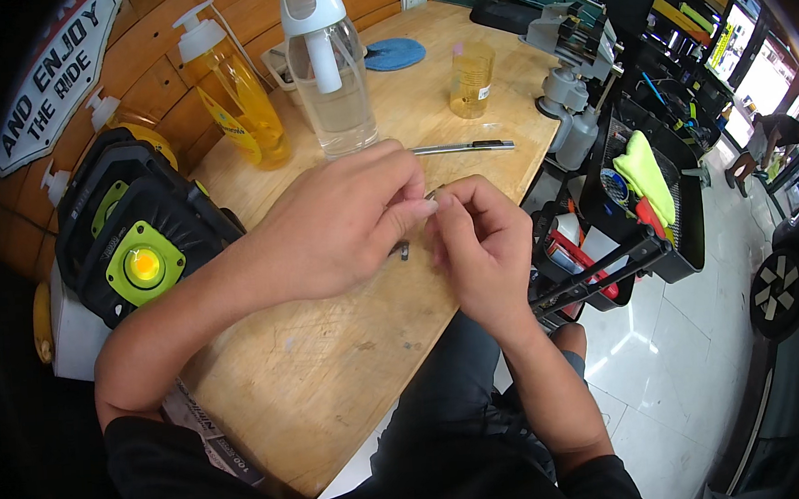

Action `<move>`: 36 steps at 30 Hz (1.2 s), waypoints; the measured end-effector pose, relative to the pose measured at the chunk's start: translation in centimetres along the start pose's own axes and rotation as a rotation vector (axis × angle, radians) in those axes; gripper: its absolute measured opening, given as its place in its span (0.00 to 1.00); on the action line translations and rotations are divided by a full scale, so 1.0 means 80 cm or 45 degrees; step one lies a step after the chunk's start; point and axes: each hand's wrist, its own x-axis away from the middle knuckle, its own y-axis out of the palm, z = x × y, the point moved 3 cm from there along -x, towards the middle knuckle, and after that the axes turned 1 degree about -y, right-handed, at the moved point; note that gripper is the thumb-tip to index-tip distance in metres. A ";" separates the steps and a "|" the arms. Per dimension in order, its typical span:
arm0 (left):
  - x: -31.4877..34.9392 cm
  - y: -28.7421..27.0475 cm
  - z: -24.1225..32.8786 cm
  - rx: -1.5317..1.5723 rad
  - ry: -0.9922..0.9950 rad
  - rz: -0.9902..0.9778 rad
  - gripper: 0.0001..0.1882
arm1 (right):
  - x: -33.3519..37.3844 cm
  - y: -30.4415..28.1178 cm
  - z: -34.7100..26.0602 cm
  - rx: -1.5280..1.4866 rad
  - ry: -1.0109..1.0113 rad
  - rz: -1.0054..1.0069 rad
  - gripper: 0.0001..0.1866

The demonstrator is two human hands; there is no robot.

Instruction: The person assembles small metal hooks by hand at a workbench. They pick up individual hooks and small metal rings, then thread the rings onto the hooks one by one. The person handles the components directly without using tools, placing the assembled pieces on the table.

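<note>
My left hand and my right hand meet above the wooden table. Thumb and fingers of both are pinched together on a small, dark, thin piece. Most of it is hidden by my fingertips, so its kind is unclear. Beneath my left hand a small dark object shows, partly covered. A slim silver snap-off cutter lies on the table just beyond my hands.
A clear spray bottle, a yellow pump bottle and an amber cup stand farther back, near a blue round pad. At left is a lit work lamp. Right of the table, a tool cart holds a yellow-green cloth.
</note>
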 end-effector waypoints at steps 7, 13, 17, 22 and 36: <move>-0.001 -0.002 -0.010 0.106 -0.243 -0.158 0.06 | 0.005 0.006 -0.005 0.459 -0.314 0.016 0.06; 0.009 0.001 0.016 -0.410 -0.100 -0.029 0.06 | 0.005 0.008 -0.011 0.560 -0.271 0.063 0.08; 0.011 0.003 0.020 -0.462 -0.126 -0.079 0.07 | 0.006 0.010 -0.013 0.599 -0.305 0.052 0.08; 0.014 -0.002 0.015 -0.558 -0.139 -0.052 0.06 | 0.002 0.004 -0.003 0.483 -0.174 0.067 0.08; -0.007 -0.021 -0.030 -0.325 -0.298 -0.035 0.18 | -0.006 -0.014 0.000 -0.086 0.187 -0.101 0.10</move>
